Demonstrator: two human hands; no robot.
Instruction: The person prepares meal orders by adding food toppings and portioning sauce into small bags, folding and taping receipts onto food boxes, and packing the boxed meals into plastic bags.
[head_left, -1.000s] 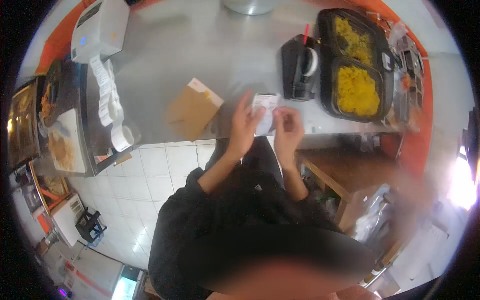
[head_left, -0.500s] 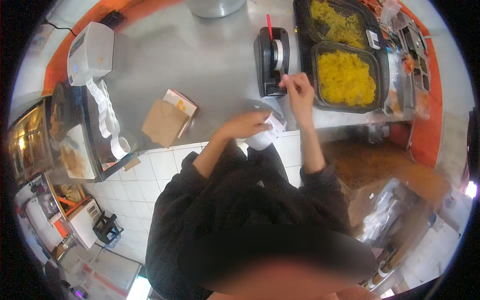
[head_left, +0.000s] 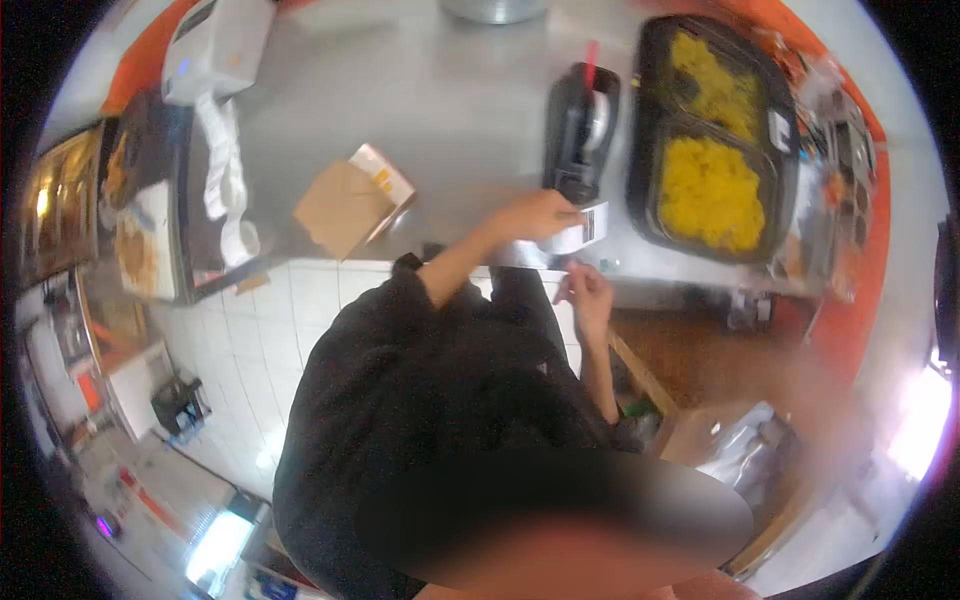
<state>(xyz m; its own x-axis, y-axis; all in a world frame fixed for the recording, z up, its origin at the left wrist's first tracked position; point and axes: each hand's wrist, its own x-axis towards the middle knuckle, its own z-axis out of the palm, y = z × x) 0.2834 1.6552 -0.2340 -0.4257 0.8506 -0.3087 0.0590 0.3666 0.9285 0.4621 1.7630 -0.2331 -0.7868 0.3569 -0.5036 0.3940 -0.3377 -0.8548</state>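
Observation:
A white printed paper slip (head_left: 592, 226) is pinched in my left hand (head_left: 545, 215), just below the black tape dispenser (head_left: 575, 140). My right hand (head_left: 588, 288) is lower, at the counter's front edge, with its fingers curled together; whatever it may hold is too small to make out. A red stick rises from the dispenser, beside its white roll. Brown paper and a white-and-orange card (head_left: 388, 180) lie on the metal counter (head_left: 440, 120) to the left.
Black trays of yellow food (head_left: 712, 195) stand right of the dispenser. A white printer (head_left: 218, 50) with a curling paper strip (head_left: 222, 160) is at the far left. A metal bowl (head_left: 495, 8) sits at the back. Plastic bags (head_left: 740, 450) lie in a box at lower right.
My right hand has come down from the tape dispenser to the counter's edge. My left hand has moved up and right with the slip, near the dispenser. The camera view has shifted.

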